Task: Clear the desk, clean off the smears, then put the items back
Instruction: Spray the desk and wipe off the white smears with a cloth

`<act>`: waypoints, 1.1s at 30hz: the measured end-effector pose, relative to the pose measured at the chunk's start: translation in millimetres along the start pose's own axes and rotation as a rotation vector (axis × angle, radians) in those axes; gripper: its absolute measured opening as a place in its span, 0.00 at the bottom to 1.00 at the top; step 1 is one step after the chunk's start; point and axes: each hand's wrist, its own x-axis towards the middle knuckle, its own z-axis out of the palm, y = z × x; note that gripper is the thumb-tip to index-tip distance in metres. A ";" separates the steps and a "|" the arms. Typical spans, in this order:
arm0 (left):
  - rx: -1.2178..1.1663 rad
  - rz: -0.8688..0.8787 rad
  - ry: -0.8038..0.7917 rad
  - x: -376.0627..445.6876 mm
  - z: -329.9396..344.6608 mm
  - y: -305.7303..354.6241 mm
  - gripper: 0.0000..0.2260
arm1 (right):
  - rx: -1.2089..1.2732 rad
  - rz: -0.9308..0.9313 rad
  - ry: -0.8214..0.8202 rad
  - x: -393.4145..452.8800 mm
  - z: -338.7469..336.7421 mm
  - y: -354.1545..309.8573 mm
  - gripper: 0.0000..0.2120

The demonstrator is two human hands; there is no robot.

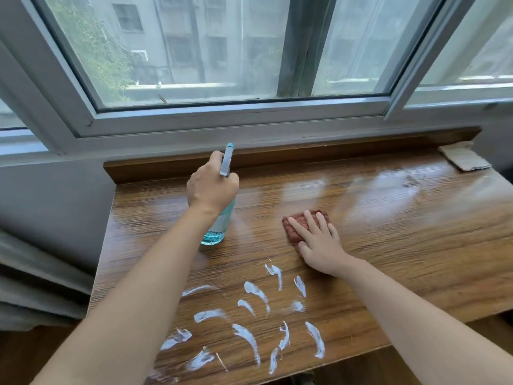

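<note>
1. While my left hand (pixel 212 187) grips the neck of the spray bottle (pixel 219 218), its fingers curl around the neck just under the grey trigger head; the bottle stands upright on the desk (pixel 402 232), toward the back left.
2. I judge the bottle rigid and smooth, perhaps slick if wet, and only partly filled, so fairly light; the narrow neck is the sure place to hold it.
3. My right hand (pixel 319 240) lies flat with fingers straight and slightly spread, pressing the reddish-brown cloth (pixel 298 226) onto the wood near the desk's middle.
4. That cloth looks soft and limp; it will bunch unless I keep my palm spread over it.
5. Both forearms reach forward from the near edge, the left one stretched further.
6. White smears (pixel 249 323) sit on the near part of the desk, between my arms, not yet wiped.
7. A frayed pale pad (pixel 463 159) lies at the far right corner, below the window (pixel 194 51).
</note>
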 end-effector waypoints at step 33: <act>-0.070 -0.534 -0.391 -309.8 -15.9 77.5 0.04 | -0.060 -0.193 0.113 -50.2 15.2 77.5 0.26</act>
